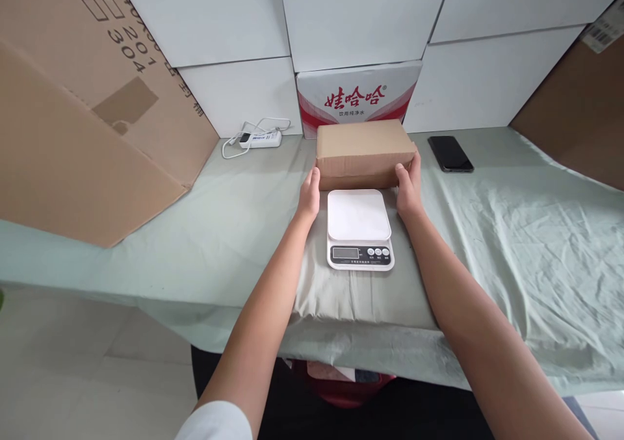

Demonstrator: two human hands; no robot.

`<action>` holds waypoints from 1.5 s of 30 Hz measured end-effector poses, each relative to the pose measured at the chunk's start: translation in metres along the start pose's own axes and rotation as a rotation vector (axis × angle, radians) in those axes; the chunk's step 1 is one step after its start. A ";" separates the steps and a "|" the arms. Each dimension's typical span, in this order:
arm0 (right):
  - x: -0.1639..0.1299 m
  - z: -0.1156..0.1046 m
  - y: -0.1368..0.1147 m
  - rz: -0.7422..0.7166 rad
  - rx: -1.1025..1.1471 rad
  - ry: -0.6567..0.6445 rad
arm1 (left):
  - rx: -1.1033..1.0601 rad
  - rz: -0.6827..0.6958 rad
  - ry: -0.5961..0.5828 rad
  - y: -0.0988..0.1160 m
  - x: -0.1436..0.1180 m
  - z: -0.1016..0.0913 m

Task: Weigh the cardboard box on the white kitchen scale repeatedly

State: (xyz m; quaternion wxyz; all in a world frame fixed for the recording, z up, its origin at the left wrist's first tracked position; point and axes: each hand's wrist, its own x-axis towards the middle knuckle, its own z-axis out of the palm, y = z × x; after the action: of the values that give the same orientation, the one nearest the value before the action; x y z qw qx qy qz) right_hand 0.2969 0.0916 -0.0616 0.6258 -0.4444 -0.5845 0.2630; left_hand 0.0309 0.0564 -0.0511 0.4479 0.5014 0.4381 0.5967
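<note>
A closed brown cardboard box (363,151) is gripped between my two hands behind the scale. My left hand (309,194) presses on its left side, thumb toward the front corner. On the right side, my right hand (409,185) holds it with the thumb on the front face and the fingers wrapped around the edge. Just in front of the box, a white digital kitchen scale (359,222) lies flat with a bare platform. Its display (346,253) looks blank. Whether the box rests on the cloth or hovers slightly above it, I cannot tell.
Green cloth (224,232) covers the table. At the back stand white boxes (238,95) and a red-and-white carton (358,95). A white power strip with cable (263,139) lies left, a black phone (450,153) right. Large cardboard boxes (88,134) flank both sides.
</note>
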 end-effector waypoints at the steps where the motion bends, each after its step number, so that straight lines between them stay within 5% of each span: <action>1: 0.000 0.001 -0.002 -0.018 0.006 0.008 | -0.003 0.014 -0.001 0.002 -0.001 0.000; 12: -0.008 -0.004 -0.051 -0.120 -0.031 0.014 | 0.052 0.126 -0.016 0.025 -0.019 -0.002; 16: -0.024 -0.013 -0.070 -0.175 -0.037 -0.027 | 0.063 0.150 -0.019 0.045 -0.051 -0.013; 22: -0.085 -0.035 -0.098 -0.167 -0.114 -0.083 | 0.067 0.155 -0.066 0.062 -0.121 -0.036; 27: -0.114 -0.043 -0.090 -0.176 -0.166 0.000 | 0.071 0.121 -0.078 0.050 -0.146 -0.031; 45: -0.120 -0.044 -0.081 -0.222 -0.179 0.033 | 0.093 0.111 -0.094 0.048 -0.147 -0.030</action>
State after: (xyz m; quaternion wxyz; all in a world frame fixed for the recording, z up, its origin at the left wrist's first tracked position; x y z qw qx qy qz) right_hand 0.3026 -0.0587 -0.0479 0.6185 -0.4354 -0.6408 0.1312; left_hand 0.0110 -0.0994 -0.0381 0.4106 0.5725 0.4156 0.5754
